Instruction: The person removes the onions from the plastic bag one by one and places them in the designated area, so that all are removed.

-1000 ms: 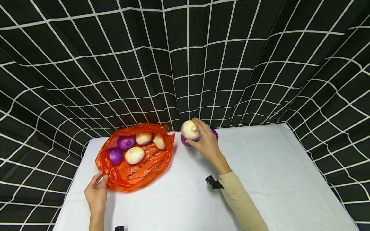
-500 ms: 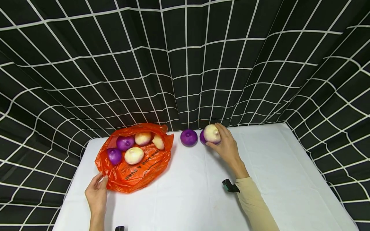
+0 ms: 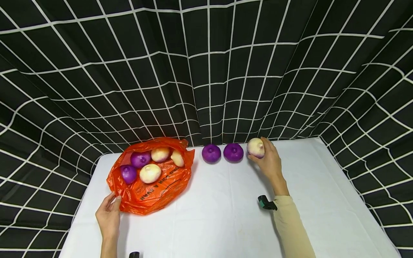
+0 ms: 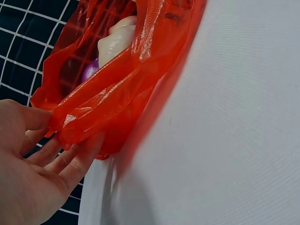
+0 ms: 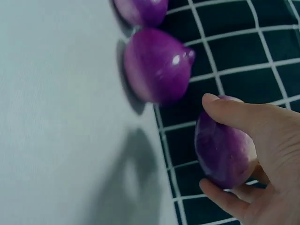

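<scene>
My right hand grips an onion, pale on top and purple below, at the back of the table. In the right wrist view, thumb and fingers wrap around this onion, and its shadow falls apart from it on the cloth. To its left, two purple onions sit side by side. My left hand pinches the near left edge of an orange-red plastic bag. Inside the bag lie several onions, among them a purple onion and a pale onion.
A white cloth covers the table. Black curtains with a white grid rise close behind the onions and along both sides. A black wrist camera mount juts from the right sleeve.
My right hand has carried the pale-topped onion rightward, past the two purple onions, which now show fully. The left hand and the bag have stayed in place.
</scene>
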The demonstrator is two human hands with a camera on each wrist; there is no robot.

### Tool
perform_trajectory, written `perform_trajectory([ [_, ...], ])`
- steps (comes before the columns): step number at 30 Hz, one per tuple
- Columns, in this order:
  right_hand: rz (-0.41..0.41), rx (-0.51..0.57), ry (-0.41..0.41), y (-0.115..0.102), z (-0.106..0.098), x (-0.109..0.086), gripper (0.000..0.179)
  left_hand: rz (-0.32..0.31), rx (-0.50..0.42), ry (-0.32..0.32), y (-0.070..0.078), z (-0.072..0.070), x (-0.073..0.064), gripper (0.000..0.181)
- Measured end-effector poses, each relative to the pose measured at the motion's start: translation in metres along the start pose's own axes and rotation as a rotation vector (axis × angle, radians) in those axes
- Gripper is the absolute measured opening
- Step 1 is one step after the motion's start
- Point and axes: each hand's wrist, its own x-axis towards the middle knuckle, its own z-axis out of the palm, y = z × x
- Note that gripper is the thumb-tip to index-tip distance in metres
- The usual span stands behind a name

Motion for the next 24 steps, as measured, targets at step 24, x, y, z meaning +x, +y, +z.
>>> perform_trajectory([
  [24,0.119,-0.056,-0.137,0.030,0.025,0.012,0.086,0.095,-0.105,-0.027,-0.020,-0.004,0.009,0.031],
])
